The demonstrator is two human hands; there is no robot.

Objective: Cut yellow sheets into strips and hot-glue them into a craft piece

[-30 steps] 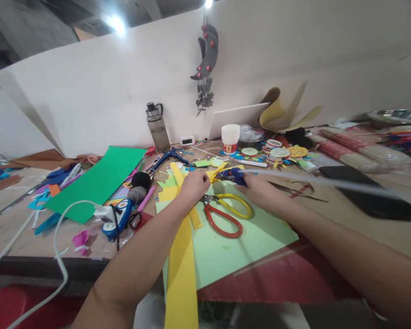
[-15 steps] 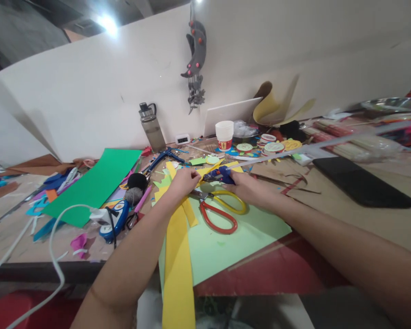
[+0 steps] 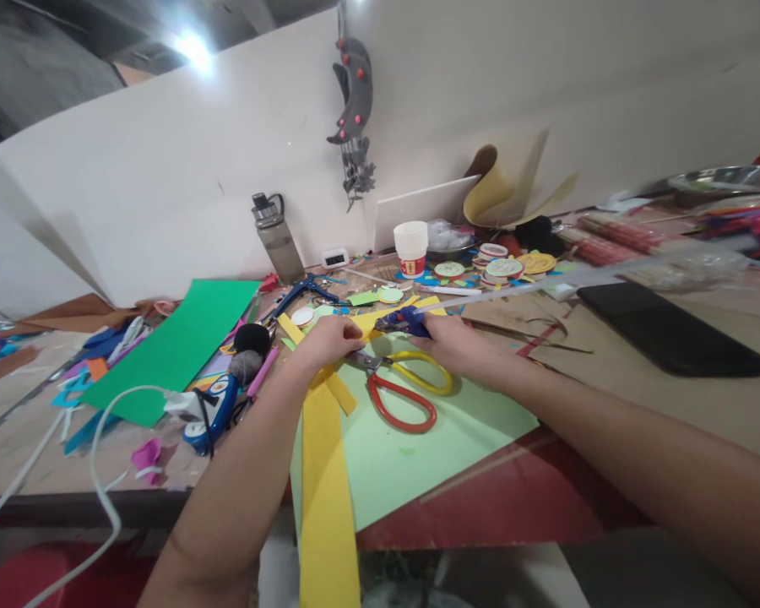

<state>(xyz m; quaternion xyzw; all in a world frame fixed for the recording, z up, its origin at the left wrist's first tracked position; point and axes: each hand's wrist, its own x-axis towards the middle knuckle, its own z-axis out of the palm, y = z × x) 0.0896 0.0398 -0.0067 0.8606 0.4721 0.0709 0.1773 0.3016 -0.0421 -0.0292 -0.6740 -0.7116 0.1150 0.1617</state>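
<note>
My right hand (image 3: pixel 447 338) is wrapped round a blue hot glue gun (image 3: pixel 409 321), its nozzle pointing left and a long translucent glue stick (image 3: pixel 513 290) running out behind to the right. Just left of the nozzle, my left hand (image 3: pixel 333 342) has its fingers closed at a narrow yellow strip (image 3: pixel 368 324); the fingertips partly hide the hold. Below both hands lie scissors (image 3: pixel 402 414) with one red and one yellow handle loop, on a pale green sheet (image 3: pixel 399 473). A long yellow strip (image 3: pixel 329 507) passes under my left wrist and hangs over the table's front edge.
A green sheet (image 3: pixel 181 338), a white cable (image 3: pixel 101 473) and a blue round-ended device (image 3: pixel 219 418) lie at left. Behind stand a bottle (image 3: pixel 279 245) and stacked paper cups (image 3: pixel 411 249). A black slab (image 3: pixel 671 329) lies at right, near wrapped bundles (image 3: pixel 614 241).
My left hand has shifted slightly left, away from the glue gun's nozzle. The glue gun remains in my right hand, and the camera view has moved a little.
</note>
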